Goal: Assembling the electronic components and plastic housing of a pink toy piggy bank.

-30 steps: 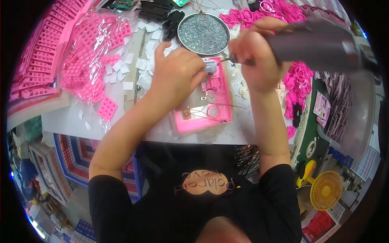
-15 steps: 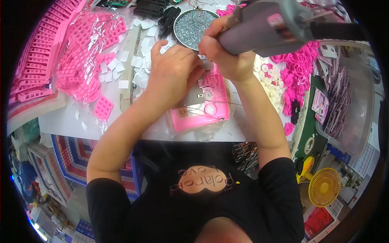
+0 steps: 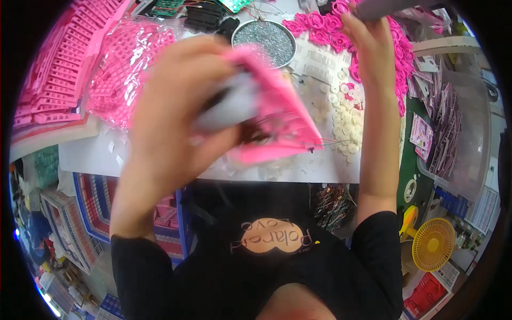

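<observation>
My left hand (image 3: 173, 101), smeared by motion, grips a pink plastic casing (image 3: 290, 114) lifted and tilted above the table. Thin wires trail from the casing's lower right corner. A blurred pale grey part (image 3: 232, 101) shows between my thumb and fingers; its kind cannot be made out. Up at the right, my right hand (image 3: 370, 40) is closed around a grey hand-held power tool (image 3: 386, 8), mostly cut off by the picture's upper edge. Beyond the casing stands a round metal dish (image 3: 294, 45) full of small screws.
A clear bag (image 3: 128, 64) of pink keypads and stacked pink plastic strips (image 3: 64, 69) lie left. Cream discs (image 3: 344, 128) and pink rings (image 3: 325, 32) cover the table's right part. Farther right are a clear bin (image 3: 469, 138) and a yellow fan (image 3: 433, 244). Black parts (image 3: 202, 18) lie behind.
My left hand has picked the pink casing up off the table and tipped it. My right hand has moved away up and to the right with the grey tool.
</observation>
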`<act>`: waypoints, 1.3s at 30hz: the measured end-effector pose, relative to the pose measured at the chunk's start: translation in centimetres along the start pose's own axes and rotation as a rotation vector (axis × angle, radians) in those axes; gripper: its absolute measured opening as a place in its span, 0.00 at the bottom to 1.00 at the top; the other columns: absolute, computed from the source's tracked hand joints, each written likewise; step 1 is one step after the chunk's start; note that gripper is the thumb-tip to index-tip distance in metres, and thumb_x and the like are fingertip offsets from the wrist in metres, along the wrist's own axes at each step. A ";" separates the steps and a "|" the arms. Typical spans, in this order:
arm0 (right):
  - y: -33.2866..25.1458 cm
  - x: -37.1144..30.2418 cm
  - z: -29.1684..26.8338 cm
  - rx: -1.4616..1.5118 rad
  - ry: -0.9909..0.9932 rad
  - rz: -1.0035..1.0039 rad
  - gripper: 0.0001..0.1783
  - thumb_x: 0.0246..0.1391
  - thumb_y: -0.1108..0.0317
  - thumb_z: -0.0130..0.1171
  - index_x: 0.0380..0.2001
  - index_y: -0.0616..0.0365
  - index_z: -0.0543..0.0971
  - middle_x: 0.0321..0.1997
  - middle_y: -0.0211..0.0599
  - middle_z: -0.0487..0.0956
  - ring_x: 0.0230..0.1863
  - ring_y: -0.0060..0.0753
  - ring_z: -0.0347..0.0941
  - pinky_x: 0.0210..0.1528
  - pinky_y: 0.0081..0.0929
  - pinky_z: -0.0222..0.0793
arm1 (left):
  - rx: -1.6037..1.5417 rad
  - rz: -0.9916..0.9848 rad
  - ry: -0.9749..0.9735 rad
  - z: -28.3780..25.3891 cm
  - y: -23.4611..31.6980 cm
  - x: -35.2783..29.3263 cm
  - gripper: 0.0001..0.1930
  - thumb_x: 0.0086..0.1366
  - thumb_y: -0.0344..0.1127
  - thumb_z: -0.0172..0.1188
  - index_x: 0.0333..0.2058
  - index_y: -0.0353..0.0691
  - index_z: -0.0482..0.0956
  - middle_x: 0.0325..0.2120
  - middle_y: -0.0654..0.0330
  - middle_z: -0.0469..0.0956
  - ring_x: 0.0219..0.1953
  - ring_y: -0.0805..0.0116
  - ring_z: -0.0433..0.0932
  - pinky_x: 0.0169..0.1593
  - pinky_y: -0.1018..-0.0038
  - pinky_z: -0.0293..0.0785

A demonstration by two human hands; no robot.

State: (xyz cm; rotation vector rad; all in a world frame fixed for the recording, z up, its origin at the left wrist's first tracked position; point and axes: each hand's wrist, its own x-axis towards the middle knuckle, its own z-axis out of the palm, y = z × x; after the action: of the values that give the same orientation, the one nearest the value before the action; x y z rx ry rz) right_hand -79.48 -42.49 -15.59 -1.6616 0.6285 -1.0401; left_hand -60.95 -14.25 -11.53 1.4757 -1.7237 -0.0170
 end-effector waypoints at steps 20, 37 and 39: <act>-0.2 -6.5 13.8 -0.306 -0.724 0.008 0.16 0.55 0.57 0.64 0.25 0.60 0.81 0.22 0.38 0.81 0.24 0.36 0.76 0.29 0.34 0.71 | 0.443 -1.547 -0.759 -11.4 -7.8 -59.1 0.35 0.52 0.47 0.73 0.53 0.30 0.74 0.41 0.45 0.81 0.50 0.47 0.80 0.52 0.57 0.80; 13.0 -52.2 -20.2 -1.458 -0.887 1.172 0.13 0.51 0.63 0.62 0.36 0.59 0.87 0.43 0.51 0.85 0.47 0.50 0.83 0.49 0.43 0.79 | 0.408 -0.460 -0.210 -1.8 -25.0 10.0 0.14 0.63 0.43 0.61 0.38 0.38 0.84 0.34 0.47 0.84 0.38 0.46 0.83 0.43 0.56 0.77; 15.5 -54.9 -20.7 -1.427 -0.842 1.220 0.14 0.52 0.62 0.62 0.37 0.58 0.87 0.44 0.51 0.85 0.49 0.50 0.83 0.50 0.44 0.79 | 0.609 -0.548 -0.175 -1.3 -28.0 13.3 0.14 0.62 0.42 0.59 0.37 0.39 0.85 0.36 0.47 0.84 0.43 0.46 0.83 0.48 0.54 0.78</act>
State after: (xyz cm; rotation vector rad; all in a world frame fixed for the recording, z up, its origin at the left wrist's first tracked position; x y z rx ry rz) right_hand -122.95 -13.30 -46.35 -1.9417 1.6024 1.2416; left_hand -36.94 -33.03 -17.33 2.4289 -1.4645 0.0999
